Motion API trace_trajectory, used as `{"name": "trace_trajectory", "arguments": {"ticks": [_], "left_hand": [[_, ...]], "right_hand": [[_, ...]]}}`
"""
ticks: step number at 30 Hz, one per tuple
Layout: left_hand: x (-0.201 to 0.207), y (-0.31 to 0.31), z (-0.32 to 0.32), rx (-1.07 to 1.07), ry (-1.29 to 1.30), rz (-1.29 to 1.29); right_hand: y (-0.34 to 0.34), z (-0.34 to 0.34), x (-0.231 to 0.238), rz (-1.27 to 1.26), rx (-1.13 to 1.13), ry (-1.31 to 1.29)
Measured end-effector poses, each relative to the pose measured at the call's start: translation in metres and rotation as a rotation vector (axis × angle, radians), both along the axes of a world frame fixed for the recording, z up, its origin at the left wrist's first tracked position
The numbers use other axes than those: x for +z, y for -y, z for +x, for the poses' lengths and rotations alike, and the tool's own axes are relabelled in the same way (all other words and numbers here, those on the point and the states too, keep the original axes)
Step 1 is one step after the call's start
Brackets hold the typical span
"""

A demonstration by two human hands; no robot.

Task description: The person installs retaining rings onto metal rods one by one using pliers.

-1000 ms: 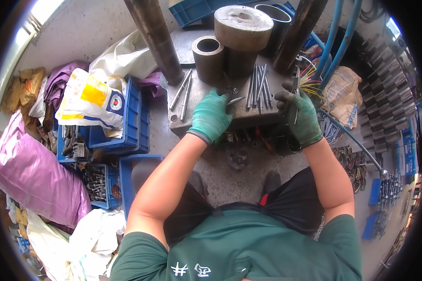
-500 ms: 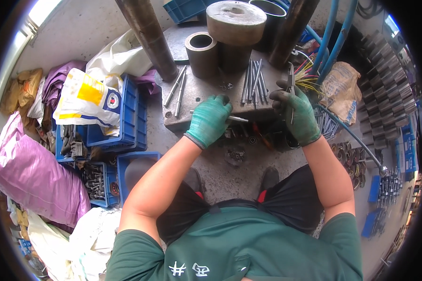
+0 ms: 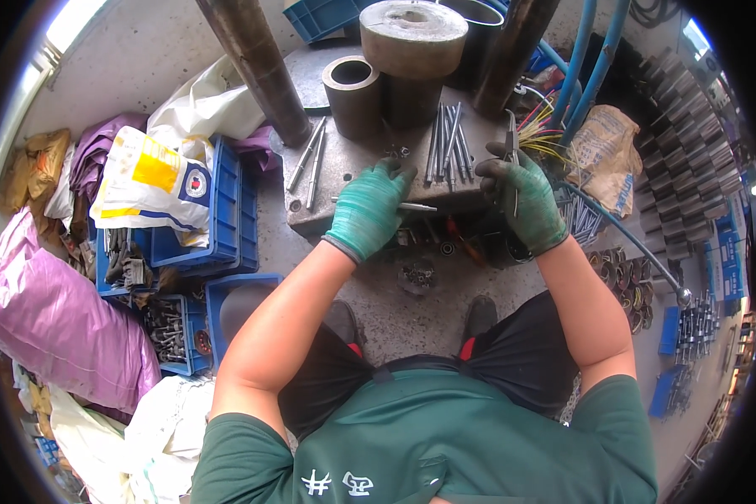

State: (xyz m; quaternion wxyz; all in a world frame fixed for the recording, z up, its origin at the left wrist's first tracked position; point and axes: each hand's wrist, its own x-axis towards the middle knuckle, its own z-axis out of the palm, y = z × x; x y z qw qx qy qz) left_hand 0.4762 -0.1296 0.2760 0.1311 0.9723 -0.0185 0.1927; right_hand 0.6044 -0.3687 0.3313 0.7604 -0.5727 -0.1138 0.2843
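My left hand, in a green glove with dark fingertips, is closed around a thin metal rod lying crosswise, its end sticking out to the right. The fingertips of that hand are at the bench's near part, close to a few small metal rings. In my right hand, gloved alike, is a slim pair of pliers with the nose pointing away from me. Its fingers curl round the handles. Several loose rods lie between the hands on the steel block, and two more rods lie at left.
Two thick steel columns rise from the block. A hollow cylinder and a heavy round disc stand behind. Blue crates and sacks fill the left. Blue hoses, wires and stacked metal parts are at right.
The whole view has shifted slightly. My left hand, still with the rod, has moved a little farther forward toward the small rings. My right hand keeps the pliers at nearly the same place.
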Motion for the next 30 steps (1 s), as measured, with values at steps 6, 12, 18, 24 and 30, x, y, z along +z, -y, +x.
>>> {"name": "trace_trajectory", "arguments": {"ticks": [6, 12, 18, 24, 30], "left_hand": [[-0.009, -0.006, -0.001, -0.118, 0.019, 0.052], [-0.008, 0.0, -0.008, -0.217, 0.142, 0.003], [0.007, 0.004, -0.007, 0.097, 0.082, -0.708], [0.017, -0.007, -0.01, 0.053, -0.147, -1.443], [0.019, -0.012, -0.012, 0.069, -0.199, -1.312]], "right_hand": [[-0.002, 0.004, -0.005, -0.013, 0.004, -0.006], [-0.002, -0.004, 0.009, -0.053, 0.052, -0.081], [-0.002, -0.014, 0.013, -0.312, 0.349, 0.269], [-0.011, -0.03, 0.011, -0.547, 0.242, 1.046], [-0.018, -0.03, 0.017, -0.769, 0.224, 1.54]]}}
